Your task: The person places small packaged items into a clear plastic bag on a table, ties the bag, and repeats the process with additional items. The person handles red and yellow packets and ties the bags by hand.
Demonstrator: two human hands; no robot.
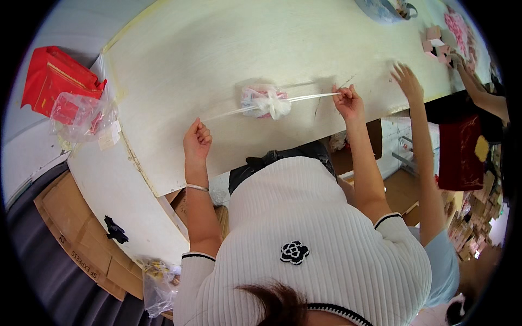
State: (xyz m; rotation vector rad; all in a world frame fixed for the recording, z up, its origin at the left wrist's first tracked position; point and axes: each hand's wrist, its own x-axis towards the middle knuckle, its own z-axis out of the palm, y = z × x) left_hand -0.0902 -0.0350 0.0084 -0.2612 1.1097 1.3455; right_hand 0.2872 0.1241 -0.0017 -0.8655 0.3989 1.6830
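A small parcel in a translucent plastic wrapping (pixel 249 98), with pink showing through, lies on the white table (pixel 187 53). A white ribbon bow (pixel 274 104) sits on top of it, and its thin ends stretch out to both sides. My left hand (pixel 197 139) pinches one ribbon end to the left of the parcel, slightly above the table. At the right, my right hand (pixel 348 102) pinches the other ribbon end between its fingertips. Both ends look taut.
A red bag (pixel 61 77) and a clear plastic bag (pixel 77 116) lie at the left. A co-worker's hand (pixel 408 81) is close to my right; another person handles pink boxes (pixel 434 40) farther right. A blue-grey container (pixel 381 10) stands at the far edge.
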